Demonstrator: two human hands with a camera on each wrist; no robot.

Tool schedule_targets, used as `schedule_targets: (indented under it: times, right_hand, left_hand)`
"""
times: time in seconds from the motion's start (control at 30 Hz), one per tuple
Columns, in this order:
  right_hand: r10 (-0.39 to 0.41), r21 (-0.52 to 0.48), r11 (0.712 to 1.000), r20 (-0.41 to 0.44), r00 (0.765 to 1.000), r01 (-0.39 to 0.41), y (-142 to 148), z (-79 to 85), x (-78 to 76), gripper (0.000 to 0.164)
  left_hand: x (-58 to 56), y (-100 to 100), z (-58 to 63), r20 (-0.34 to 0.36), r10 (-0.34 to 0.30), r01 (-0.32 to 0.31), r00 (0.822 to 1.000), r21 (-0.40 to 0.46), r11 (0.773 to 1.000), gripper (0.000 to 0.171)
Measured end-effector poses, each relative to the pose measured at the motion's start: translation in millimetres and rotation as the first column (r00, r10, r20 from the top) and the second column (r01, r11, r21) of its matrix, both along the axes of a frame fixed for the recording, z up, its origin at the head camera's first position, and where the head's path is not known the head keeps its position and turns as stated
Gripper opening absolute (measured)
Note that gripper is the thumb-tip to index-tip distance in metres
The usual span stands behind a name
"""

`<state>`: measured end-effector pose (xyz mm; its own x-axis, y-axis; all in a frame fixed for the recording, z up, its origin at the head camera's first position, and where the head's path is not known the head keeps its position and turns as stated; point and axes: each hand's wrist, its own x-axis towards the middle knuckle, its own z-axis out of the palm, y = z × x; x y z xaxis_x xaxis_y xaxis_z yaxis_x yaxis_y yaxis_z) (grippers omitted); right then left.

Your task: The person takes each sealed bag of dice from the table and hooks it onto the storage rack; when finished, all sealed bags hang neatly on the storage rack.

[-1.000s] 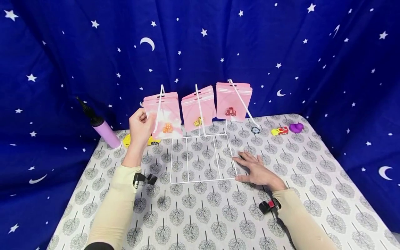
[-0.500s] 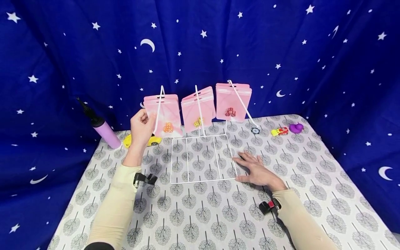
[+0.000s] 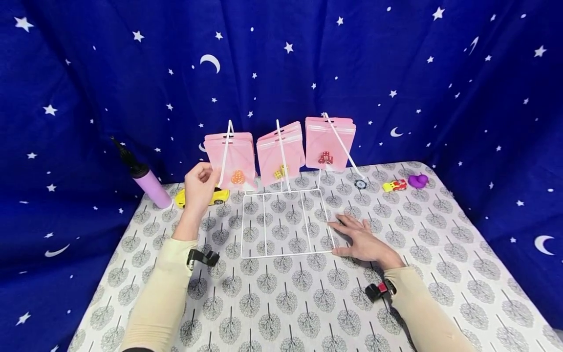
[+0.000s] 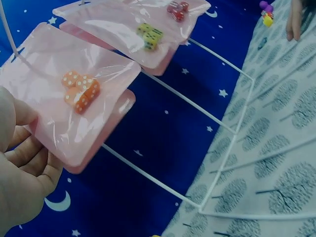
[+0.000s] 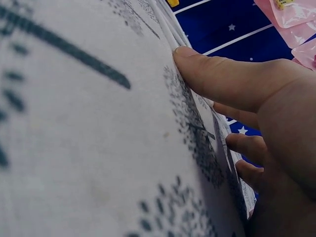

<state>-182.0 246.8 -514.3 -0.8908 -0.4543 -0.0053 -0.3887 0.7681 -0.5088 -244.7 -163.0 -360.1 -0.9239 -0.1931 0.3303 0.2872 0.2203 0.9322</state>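
Observation:
In the head view my left hand (image 3: pixel 199 188) pinches the lower left edge of a pink zip bag (image 3: pixel 232 155) with orange dice (image 3: pixel 238 177) inside. The left wrist view shows the thumb in front of that bag (image 4: pixel 44 64) and curled fingers behind its edge. The bag hangs by its slot from the left hook of a white wire rack (image 3: pixel 281 254), with more pink bags behind it. My right hand (image 3: pixel 362 242) lies spread on the table, thumb and fingertips at the right side of the rack's base.
Pink bags with yellow dice (image 3: pixel 280 171) and red dice (image 3: pixel 325 157) hang from the other hooks. A purple pump (image 3: pixel 154 188) and yellow toy car (image 3: pixel 218 197) stand left. A small compass-like disc (image 3: pixel 360 184), red-yellow toy car (image 3: pixel 394 185) and purple duck (image 3: pixel 418 181) sit right.
My left hand has moved slightly down along the edge of the bag with orange dice, and that bag hangs a little flatter. My right hand stays in place.

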Motion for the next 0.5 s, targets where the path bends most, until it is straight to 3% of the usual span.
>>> schedule_targets:
  times: [0.3, 0.5]
  right_hand:
    - [0.004, 0.013, 1.000, 0.005, 1.000, -0.004, 0.6, 1.7, -2.7, 0.081]
    - [0.004, 0.022, 1.000, 0.018, 1.000, -0.005, 2.8, -0.4, -5.5, 0.081]
  left_hand:
    - [3.7, -4.8, -12.3, 0.040, 0.018, -0.014, 0.999, -0.101, 0.995, 0.017]
    - [-13.8, -20.0, -47.9, 0.062, -0.003, 0.009, 0.998, -0.099, 0.995, 0.019]
